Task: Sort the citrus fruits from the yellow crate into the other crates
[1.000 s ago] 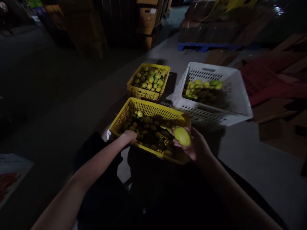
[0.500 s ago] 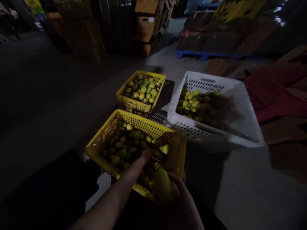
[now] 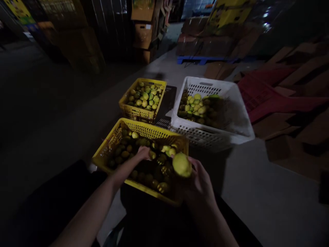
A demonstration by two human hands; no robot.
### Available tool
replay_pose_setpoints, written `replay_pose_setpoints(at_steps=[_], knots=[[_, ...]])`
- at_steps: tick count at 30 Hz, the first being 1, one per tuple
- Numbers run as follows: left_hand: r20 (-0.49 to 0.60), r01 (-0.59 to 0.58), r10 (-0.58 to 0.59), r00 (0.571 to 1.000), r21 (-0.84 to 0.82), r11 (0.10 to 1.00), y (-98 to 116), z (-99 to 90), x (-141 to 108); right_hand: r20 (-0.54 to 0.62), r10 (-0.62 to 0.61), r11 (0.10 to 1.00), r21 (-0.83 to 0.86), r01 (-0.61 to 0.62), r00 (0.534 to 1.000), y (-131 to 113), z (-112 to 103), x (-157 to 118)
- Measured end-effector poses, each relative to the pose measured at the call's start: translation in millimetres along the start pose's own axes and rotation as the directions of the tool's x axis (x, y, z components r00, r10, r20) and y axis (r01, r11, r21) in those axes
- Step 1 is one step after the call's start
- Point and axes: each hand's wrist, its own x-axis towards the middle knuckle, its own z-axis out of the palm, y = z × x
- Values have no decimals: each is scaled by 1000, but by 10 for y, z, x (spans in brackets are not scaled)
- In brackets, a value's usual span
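Note:
Several yellow-green fruits lie in the near yellow crate (image 3: 144, 187). Over its middle, my left hand (image 3: 144, 153) has its fingers closed round a small fruit (image 3: 152, 155). At the crate's right end, my right hand (image 3: 199, 173) grips a larger yellow-green fruit (image 3: 182, 165), raised above the rim. More fruits (image 3: 145, 96) fill the smaller yellow crate (image 3: 140, 113) just behind. To the right stands a white crate (image 3: 213, 135) with fruits heaped in its left part.
Crumpled cardboard (image 3: 290, 151) and a red crate (image 3: 264, 92) lie at the right. Stacked boxes (image 3: 143, 34) and a loaded blue pallet (image 3: 203, 60) stand at the back. A dark shape covers the lower left.
The view has shifted right. My right hand has lifted its fruit up and forward into the light. My left hand has moved a little left and back, and a fruit now shows at its fingers.

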Motion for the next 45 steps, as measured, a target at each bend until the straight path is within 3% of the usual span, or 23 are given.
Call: replay_pose_setpoints(at_steps=[3, 6, 8, 10, 13, 17, 20, 23, 27, 31, 35, 39, 42, 45], knots=[[-135, 23, -38, 990, -110, 994, -48, -602, -347, -3, 29, 995, 97, -29, 1000, -31, 259, -58], [-234, -79, 0, 972, -331, 940, -33, -1154, -836, -11, 103, 960, 263, -97, 995, -74, 511, -123], [-260, -196, 50, 964, -576, 794, 14, -1395, -1211, 35, 107, 936, 334, -113, 994, -82, 638, -157], [-269, -269, 86, 959, -774, 573, 74, -1506, -1564, 166, 88, 938, 317, -138, 982, -61, 720, -174], [-224, -242, 93, 970, -913, 327, 159, -1480, -1949, 382, 98, 959, 210, -189, 919, 7, 778, -172], [-157, -171, 105, 982, -976, 138, 256, -1340, -2145, 484, 89, 965, 176, -197, 871, 81, 817, -187], [-177, -188, 88, 980, -973, 133, 347, -1299, -2163, 479, -9, 989, 133, -63, 878, 78, 846, -244], [-291, -306, 100, 951, -930, 205, 440, -1308, -2170, 476, -95, 995, 52, 79, 874, 52, 857, -316], [-446, -463, 126, 886, -856, 230, 515, -1331, -2189, 376, -104, 992, -20, 121, 921, 59, 849, -348], [-509, -515, 90, 856, -825, 235, 545, -1367, -2205, 273, -132, 990, -18, 142, 953, 81, 836, -305], [-510, -507, 30, 860, -845, 171, 549, -1389, -2190, 380, -154, 988, 39, 151, 912, 6, 828, -298], [-422, -423, 25, 906, -906, 20, 512, -1366, -2112, 517, -158, 987, 64, 146, 841, -111, 834, -354], [-358, -358, 35, 933, -934, -23, 506, -1345, -2065, 524, -168, 986, 77, 150, 835, -119, 829, -358], [-339, -341, 71, 938, -940, 13, 543, -1344, -2069, 487, -182, 983, 76, 166, 855, -69, 811, -311]])
